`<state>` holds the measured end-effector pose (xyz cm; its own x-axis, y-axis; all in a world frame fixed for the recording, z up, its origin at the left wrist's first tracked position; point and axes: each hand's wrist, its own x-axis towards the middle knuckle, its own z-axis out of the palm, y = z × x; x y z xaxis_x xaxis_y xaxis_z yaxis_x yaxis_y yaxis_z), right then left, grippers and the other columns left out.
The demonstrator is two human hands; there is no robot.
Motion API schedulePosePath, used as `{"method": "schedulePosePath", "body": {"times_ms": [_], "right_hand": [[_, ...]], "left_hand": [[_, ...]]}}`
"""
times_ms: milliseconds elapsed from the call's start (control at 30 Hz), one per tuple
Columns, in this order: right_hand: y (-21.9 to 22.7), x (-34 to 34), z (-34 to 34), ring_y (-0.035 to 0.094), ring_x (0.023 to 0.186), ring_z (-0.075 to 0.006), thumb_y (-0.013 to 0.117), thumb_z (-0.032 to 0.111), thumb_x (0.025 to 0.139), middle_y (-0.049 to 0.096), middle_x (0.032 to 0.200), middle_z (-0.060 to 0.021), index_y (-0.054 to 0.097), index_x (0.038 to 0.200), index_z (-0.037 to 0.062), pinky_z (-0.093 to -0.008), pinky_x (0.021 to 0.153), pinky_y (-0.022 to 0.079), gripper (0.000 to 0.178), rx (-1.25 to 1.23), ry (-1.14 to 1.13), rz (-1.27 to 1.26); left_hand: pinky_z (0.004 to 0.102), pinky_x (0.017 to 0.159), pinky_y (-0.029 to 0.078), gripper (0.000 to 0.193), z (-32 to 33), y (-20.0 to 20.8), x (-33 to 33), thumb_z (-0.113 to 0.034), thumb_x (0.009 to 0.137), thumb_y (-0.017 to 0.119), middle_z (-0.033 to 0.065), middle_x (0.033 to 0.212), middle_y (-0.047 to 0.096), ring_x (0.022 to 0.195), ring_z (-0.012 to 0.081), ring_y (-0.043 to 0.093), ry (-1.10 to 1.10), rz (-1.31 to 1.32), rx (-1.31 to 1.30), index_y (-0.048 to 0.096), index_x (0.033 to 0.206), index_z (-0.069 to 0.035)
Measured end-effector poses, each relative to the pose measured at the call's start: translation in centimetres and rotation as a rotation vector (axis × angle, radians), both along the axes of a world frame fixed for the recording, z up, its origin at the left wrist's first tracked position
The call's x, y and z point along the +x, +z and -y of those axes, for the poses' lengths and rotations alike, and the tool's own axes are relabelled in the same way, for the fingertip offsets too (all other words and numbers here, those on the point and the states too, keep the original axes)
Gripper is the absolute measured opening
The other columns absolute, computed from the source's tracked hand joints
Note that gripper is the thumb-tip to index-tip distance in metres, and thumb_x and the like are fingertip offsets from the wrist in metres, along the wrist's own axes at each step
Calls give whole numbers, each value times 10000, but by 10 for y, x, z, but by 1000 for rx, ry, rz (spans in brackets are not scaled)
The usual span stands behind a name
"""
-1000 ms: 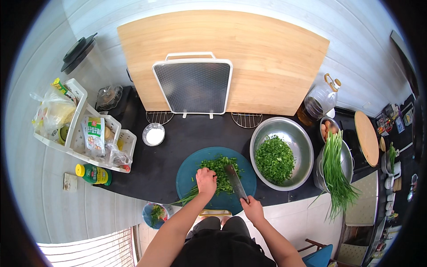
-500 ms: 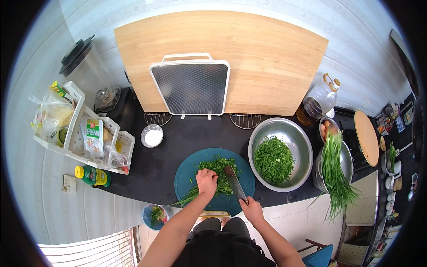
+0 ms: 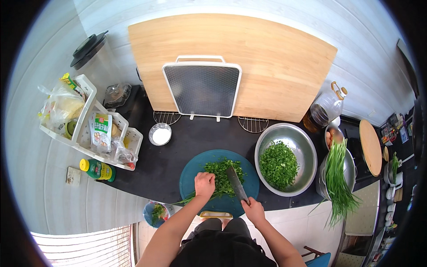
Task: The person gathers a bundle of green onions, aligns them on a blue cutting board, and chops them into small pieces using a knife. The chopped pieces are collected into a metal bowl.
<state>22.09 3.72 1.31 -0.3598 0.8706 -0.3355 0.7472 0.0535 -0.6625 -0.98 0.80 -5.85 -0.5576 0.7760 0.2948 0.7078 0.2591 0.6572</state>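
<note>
At lower centre, a long grey metal knife is looking dull; mid-right, a round silver metal bowl is shining.

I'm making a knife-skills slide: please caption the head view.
Right hand grips a knife, left hand at the greens on a round teal board, beside a metal bowl of chopped greens.

Chives grn; cutting bd dk teal; knife gry; counter blk.

the chopping board, bearing chopped greens, lies at the bench's front edge, left of the bowl.
</note>
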Motion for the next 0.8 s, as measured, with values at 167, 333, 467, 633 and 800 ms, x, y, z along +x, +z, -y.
{"method": "schedulePosePath", "body": {"times_ms": [167, 333, 467, 633, 800], "right_hand": [[1, -2, -1, 585, 635, -404, 612, 324, 843, 575, 621, -194, 525, 724, 5, -449, 567, 439, 351, 10, 39, -5], [5, -11, 0, 600, 677, -409, 594, 338, 854, 596, 645, -193, 530, 743, 24, -471, 606, 458, 339, -7, 93, 35], [9, -16, 1, 600, 676, -408, 598, 336, 852, 596, 645, -191, 528, 737, 23, -471, 604, 458, 340, -19, 95, 25], [-3, -16, 2, 600, 616, -359, 598, 316, 858, 590, 622, -172, 542, 760, 9, -431, 567, 448, 326, 12, 141, 3], [-8, -18, 4, 596, 521, -274, 604, 301, 856, 577, 570, -139, 537, 747, 1, -381, 516, 446, 326, 75, 161, 10]], "left_hand": [[348, 719, 459, 37, 15, 12, -15, -81, 749, 665, 30, 787, 657, 781, 212, 590, 21, -43, -11, 689, 776, -73], [228, 636, 480, 109, 29, -18, -30, -21, 783, 650, 26, 819, 683, 687, 80, 595, 64, 864, 38, 706, 869, -58], [218, 696, 488, 144, 34, -5, -28, 9, 792, 623, 36, 841, 685, 730, 83, 588, 3, 1103, 145, 691, 917, -16], [261, 702, 493, 198, 48, 23, -34, -186, 882, 584, 71, 880, 686, 784, 120, 601, 155, 1292, 112, 685, 890, -16], [256, 622, 463, 349, 97, 35, -54, -319, 887, 607, 65, 724, 675, 650, 117, 585, 535, 1206, 228, 697, 741, -15]]}}
